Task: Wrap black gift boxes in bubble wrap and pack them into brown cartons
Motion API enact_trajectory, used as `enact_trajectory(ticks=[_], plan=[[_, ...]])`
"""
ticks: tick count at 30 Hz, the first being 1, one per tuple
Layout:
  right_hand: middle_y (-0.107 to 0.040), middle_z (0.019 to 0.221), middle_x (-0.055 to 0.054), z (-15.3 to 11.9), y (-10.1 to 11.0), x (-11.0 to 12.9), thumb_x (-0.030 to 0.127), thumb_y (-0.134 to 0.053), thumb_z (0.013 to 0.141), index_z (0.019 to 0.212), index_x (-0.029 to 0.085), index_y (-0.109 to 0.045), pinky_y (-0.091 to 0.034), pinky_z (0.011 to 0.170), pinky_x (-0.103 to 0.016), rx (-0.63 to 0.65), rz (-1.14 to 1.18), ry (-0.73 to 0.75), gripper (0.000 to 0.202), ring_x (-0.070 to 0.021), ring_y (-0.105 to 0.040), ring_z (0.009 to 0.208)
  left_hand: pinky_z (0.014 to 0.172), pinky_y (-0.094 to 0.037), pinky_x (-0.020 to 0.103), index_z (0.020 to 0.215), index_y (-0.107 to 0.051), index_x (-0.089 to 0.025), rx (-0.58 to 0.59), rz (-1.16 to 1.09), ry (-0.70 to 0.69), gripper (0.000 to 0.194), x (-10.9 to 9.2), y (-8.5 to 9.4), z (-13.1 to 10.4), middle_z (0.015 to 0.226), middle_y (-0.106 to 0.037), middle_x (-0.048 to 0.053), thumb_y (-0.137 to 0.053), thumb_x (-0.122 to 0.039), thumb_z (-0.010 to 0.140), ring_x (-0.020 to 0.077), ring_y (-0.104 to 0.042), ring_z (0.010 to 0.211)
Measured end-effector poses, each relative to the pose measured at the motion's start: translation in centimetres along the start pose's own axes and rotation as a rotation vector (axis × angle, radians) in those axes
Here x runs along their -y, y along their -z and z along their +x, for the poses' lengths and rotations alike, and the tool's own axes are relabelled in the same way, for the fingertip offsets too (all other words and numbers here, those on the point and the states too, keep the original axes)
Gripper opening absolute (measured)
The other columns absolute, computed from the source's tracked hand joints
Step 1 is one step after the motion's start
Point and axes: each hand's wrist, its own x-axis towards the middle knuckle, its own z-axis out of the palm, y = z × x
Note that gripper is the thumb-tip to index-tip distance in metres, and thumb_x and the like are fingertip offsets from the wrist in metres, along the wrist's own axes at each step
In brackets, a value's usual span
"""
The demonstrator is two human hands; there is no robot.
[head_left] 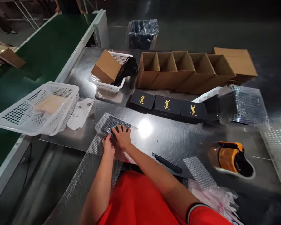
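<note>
A flat dark item (113, 122) lies on the metal table inside clear bubble wrap. The wrap's long sheet (89, 168) runs down over the near table edge to the lower left. At the near edge of the item, my left hand (108, 145) has its fingers pinched on the bubble wrap. My right hand (122, 136) rests on top of the wrapped item, fingers spread and pressing on it. To the right of my hands, a black utility knife (167, 162) lies on the table. Fingertips of both hands are partly hidden.
Black boxes with gold logos (166, 104) form a row behind, before several open cartons (165, 78). White baskets (67, 90) stand left, by a green conveyor (44, 47). An orange tape dispenser (231, 157) and bubble wrap roll (250, 104) are at right.
</note>
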Motion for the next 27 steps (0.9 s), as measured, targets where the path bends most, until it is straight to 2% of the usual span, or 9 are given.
enact_trajectory(ticks=[4,7,10,13,15,17,19,22,27], plan=[[-0.042,0.145,-0.016,3.4,4.3,-2.5,0.033,-0.07,0.074,0.146,0.024,-0.035,-0.04,0.098,-0.052,0.175,0.096,-0.006,0.081,-0.0383,-0.044,0.125,0.064,-0.044,0.022,0.103,-0.05,-0.024,-0.046,-0.007,-0.05,0.039,-0.7,-2.3,-0.2,0.082,-0.06,-0.003,-0.073,-0.032,0.073,0.008,-0.057,0.066],[-0.048,0.14,-0.018,5.2,6.1,-3.9,0.03,-0.068,0.075,0.147,0.018,-0.032,-0.045,0.094,-0.042,0.272,0.109,0.0,0.081,-0.0348,-0.053,0.119,0.066,-0.046,0.023,0.094,-0.052,-0.021,-0.035,-0.023,-0.069,0.035,-0.9,-4.0,-0.4,0.078,-0.058,-0.003,-0.075,-0.03,0.071,0.0083,-0.057,0.066],[-0.045,0.144,-0.02,5.8,6.4,-4.7,0.032,-0.069,0.075,0.148,0.015,-0.029,-0.045,0.095,-0.04,0.283,0.097,0.023,0.085,-0.0345,-0.051,0.124,0.063,-0.047,0.025,0.076,-0.05,-0.018,-0.018,-0.04,-0.079,0.033,-0.9,-4.9,-0.4,0.066,-0.052,-0.006,-0.078,-0.034,0.067,0.0067,-0.051,0.058],[-0.044,0.146,-0.019,6.2,6.7,-5.5,0.047,-0.069,0.077,0.148,0.016,-0.028,-0.045,0.095,-0.038,0.291,0.168,0.049,0.088,-0.0326,-0.051,0.125,0.065,-0.049,0.026,0.069,-0.046,-0.019,0.03,-0.068,-0.116,0.04,-0.8,-5.2,-0.2,0.062,-0.05,-0.007,-0.081,-0.037,0.061,0.0062,-0.051,0.057],[-0.047,0.142,-0.018,6.5,7.1,-5.9,0.059,-0.063,0.081,0.146,0.018,-0.034,-0.047,0.092,-0.038,0.296,0.196,0.039,0.082,-0.0313,-0.056,0.119,0.068,-0.05,0.027,0.066,-0.045,-0.018,0.064,-0.091,-0.149,0.042,-0.6,-5.3,0.0,0.062,-0.05,-0.008,-0.082,-0.038,0.058,0.0067,-0.053,0.06],[-0.051,0.138,-0.018,6.8,7.6,-5.8,0.063,-0.058,0.083,0.139,0.018,-0.043,-0.047,0.091,-0.04,0.266,0.139,0.032,0.073,-0.0325,-0.056,0.117,0.068,-0.049,0.026,0.063,-0.044,-0.018,0.08,-0.112,-0.176,0.043,-0.2,-5.4,0.2,0.061,-0.048,-0.008,-0.082,-0.038,0.058,0.0062,-0.053,0.06],[-0.052,0.134,-0.02,7.1,7.7,-5.2,0.06,-0.066,0.079,0.134,0.016,-0.047,-0.046,0.091,-0.042,0.233,0.033,0.048,0.073,-0.0349,-0.054,0.119,0.067,-0.047,0.024,0.061,-0.043,-0.018,0.085,-0.129,-0.197,0.043,0.4,-5.4,0.3,0.06,-0.047,-0.008,-0.081,-0.038,0.058,0.0055,-0.05,0.059],[-0.053,0.131,-0.02,7.4,7.5,-4.3,0.049,-0.077,0.072,0.136,0.014,-0.042,-0.048,0.089,-0.042,0.237,-0.063,0.06,0.081,-0.0344,-0.056,0.114,0.066,-0.045,0.022,0.062,-0.046,-0.018,0.093,-0.145,-0.232,0.04,1.3,-5.6,0.7,0.061,-0.048,-0.008,-0.08,-0.04,0.058,0.0055,-0.049,0.06],[-0.059,0.121,-0.017,8.1,7.2,-4.1,0.049,-0.075,0.069,0.131,0.013,-0.044,-0.05,0.081,-0.038,0.241,-0.113,0.028,0.078,-0.032,-0.062,0.102,0.069,-0.045,0.023,0.068,-0.051,-0.018,0.094,-0.137,-0.25,0.036,2.5,-6.4,1.5,0.066,-0.053,-0.006,-0.076,-0.043,0.063,0.0068,-0.052,0.064]])
